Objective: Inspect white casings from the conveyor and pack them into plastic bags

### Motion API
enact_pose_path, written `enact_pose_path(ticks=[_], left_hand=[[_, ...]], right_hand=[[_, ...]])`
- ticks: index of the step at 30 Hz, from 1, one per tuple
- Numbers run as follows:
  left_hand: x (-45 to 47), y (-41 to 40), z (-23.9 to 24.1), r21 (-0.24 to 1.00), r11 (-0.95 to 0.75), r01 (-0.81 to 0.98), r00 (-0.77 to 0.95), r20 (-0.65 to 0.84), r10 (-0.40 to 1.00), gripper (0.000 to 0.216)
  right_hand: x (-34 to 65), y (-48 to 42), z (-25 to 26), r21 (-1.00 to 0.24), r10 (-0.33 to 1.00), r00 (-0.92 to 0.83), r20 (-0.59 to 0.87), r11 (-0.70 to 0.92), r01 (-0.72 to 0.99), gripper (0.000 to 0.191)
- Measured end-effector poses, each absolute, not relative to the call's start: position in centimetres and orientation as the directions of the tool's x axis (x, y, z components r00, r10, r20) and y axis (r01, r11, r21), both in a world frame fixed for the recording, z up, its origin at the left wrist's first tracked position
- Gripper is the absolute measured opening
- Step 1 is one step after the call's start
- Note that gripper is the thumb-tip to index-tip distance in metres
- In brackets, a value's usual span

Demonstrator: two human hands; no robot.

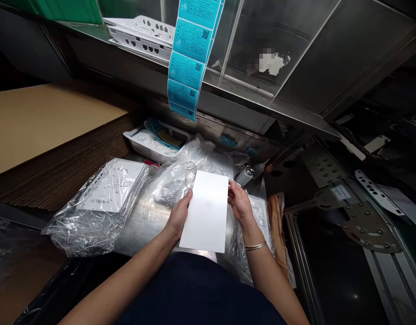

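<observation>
We see left hand (178, 217) and right hand (240, 204) both grasping the white panel (206, 216) by its side edges, fingers (232, 188) clamped on it. Panel sits between them, above the steel surface (143, 225). Clear plastic bag (175, 178) just beyond the fingers; bagged white part (108, 194) off to their left.

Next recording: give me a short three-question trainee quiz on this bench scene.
1. True or false: the left hand and the right hand both hold the white panel.
2. Which wrist bears the bracelet? A: left. B: right.
3. Fill in: the hanging label strip is ____ in colour.
Key: 1 true; 2 B; 3 teal.
</observation>
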State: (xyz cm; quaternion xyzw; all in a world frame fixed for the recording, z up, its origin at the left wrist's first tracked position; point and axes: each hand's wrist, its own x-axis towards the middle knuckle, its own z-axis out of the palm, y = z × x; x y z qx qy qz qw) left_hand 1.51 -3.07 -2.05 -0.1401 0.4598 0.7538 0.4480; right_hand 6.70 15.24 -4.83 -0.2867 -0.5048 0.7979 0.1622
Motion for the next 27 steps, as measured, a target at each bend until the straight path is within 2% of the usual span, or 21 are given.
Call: enact_pose_path(ticks=[5, 7, 10, 13, 17, 19, 21, 24, 27], left_hand=[[0.7, -3.0, -1.9, 0.550, -0.205, -0.809, -0.563, -0.628, 0.536, 0.055], [0.5, -2.9, -1.8, 0.535, -0.216, -0.817, -0.555, -0.627, 0.546, 0.054], [0.3, -2.6, -1.8, 0.568, -0.254, -0.783, -0.605, -0.598, 0.526, 0.048], [0.4, -2.4, -1.9, 0.660, -0.264, -0.704, -0.683, -0.527, 0.505, 0.046], [1.8, -3.9, -1.4, 0.825, -0.080, -0.559, -0.644, -0.371, 0.669, 0.047], [3.0, -5.2, -1.1, 0.903, 0.053, -0.427, -0.556, -0.308, 0.772, 0.056], [4.1, -6.3, -0.9, 0.962, 0.126, -0.244, -0.468, -0.230, 0.853, 0.066], [5.3, -6.2, -0.8, 0.995, 0.096, 0.042, -0.457, -0.066, 0.887, 0.083], [6.0, -4.9, -0.8, 0.974, 0.033, 0.224, -0.433, 0.069, 0.899, 0.084]], right_hand=[[9.2, 14.6, -5.2, -0.982, 0.640, -0.752, -0.156, -0.182, 0.049, 0.046], [10.0, 14.0, -5.1, -0.988, 0.641, -0.754, -0.142, -0.139, 0.069, 0.046], [10.8, 12.4, -4.6, -0.949, 0.561, -0.781, -0.276, -0.286, 0.130, 0.050], [10.9, 10.3, -4.3, -0.866, 0.473, -0.786, -0.399, -0.477, 0.152, 0.049], [10.3, 9.4, -4.6, -0.822, 0.591, -0.708, -0.387, -0.569, -0.027, 0.043], [10.0, 10.1, -5.0, -0.804, 0.623, -0.688, -0.373, -0.586, -0.096, 0.044], [9.8, 11.0, -5.3, -0.765, 0.591, -0.710, -0.382, -0.633, -0.116, 0.046], [9.7, 11.5, -5.8, -0.646, 0.473, -0.787, -0.397, -0.753, -0.126, 0.048], [9.1, 11.0, -6.3, -0.537, 0.375, -0.867, -0.327, -0.829, -0.156, 0.049]])
